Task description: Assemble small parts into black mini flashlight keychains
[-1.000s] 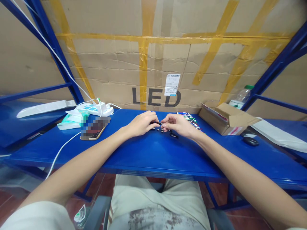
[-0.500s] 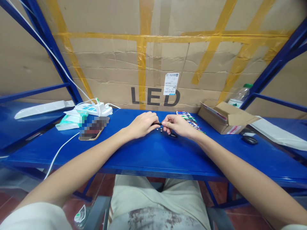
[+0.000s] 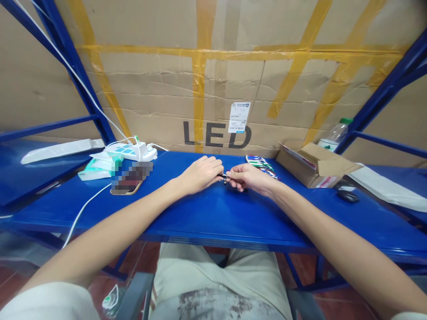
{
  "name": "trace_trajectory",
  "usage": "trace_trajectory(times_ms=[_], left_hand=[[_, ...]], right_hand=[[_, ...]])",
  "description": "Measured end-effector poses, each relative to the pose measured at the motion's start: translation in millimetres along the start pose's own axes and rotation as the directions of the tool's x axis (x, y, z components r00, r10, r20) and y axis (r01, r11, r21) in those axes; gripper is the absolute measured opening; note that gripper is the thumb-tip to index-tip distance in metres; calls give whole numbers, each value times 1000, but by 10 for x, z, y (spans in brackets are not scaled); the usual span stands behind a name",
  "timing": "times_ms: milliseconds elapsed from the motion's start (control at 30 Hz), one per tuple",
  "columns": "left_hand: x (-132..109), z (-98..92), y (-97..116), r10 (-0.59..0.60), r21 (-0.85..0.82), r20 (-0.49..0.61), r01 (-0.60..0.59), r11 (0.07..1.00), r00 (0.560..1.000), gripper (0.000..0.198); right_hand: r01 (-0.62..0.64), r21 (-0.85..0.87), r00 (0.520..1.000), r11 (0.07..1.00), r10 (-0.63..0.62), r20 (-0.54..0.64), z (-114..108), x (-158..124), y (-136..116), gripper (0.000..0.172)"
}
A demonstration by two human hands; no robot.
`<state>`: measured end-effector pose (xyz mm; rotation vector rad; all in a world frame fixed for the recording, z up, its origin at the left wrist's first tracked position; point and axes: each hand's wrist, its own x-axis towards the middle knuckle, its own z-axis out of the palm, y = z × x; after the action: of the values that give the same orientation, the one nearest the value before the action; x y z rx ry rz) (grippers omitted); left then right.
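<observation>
Over the blue table [image 3: 213,218], my left hand [image 3: 204,174] and my right hand [image 3: 248,179] meet, fingers closed. A thin, dark, pen-like piece [image 3: 224,176] bridges the small gap between them, pinched at either end; most of it is hidden by the fingers. Right behind my right hand lies a bunch of slim, shiny, multicoloured pen-like sticks [image 3: 256,161], partly covered by that hand. Tiny bead-like bits and a dark object lie under my fingers, too small and covered to make out.
To the left are a phone [image 3: 131,178], a tissue pack [image 3: 100,168] and a power strip [image 3: 138,152] with white cables. On the right stand an open cardboard box [image 3: 310,166], a black mouse [image 3: 347,196] and a plastic bottle [image 3: 333,134]. A large carton [image 3: 150,98] backs the table.
My right hand has tilted, its fingers lower and more curled around the pen-like piece. The left hand has shifted slightly right, and a shiny part now shows between the hands.
</observation>
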<state>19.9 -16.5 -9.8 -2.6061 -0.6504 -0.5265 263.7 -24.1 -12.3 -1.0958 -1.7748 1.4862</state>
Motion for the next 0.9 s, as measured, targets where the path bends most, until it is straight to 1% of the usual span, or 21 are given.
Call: trace_trajectory(times_ms=[200, 467, 633, 833, 900], left_hand=[[5, -31, 4, 10, 21, -24, -9, 1000, 1000, 30], [4, -34, 3, 0, 13, -20, 0, 1000, 1000, 29], [3, -19, 4, 0, 41, -37, 2, 999, 999, 29], [2, 19, 17, 2, 70, -26, 0, 998, 1000, 28], [-1, 22, 18, 3, 74, -7, -3, 997, 1000, 26]], right_hand=[[-62, 112, 998, 992, 59, 31, 48, -19, -32, 45], [-84, 132, 996, 988, 85, -1, 130, -20, -56, 46], [-58, 56, 997, 997, 61, -50, 136, -14, -53, 51], [-3, -148, 993, 989, -15, -119, 136, 10, -14, 51], [9, -176, 990, 984, -34, -140, 144, 18, 6, 50]])
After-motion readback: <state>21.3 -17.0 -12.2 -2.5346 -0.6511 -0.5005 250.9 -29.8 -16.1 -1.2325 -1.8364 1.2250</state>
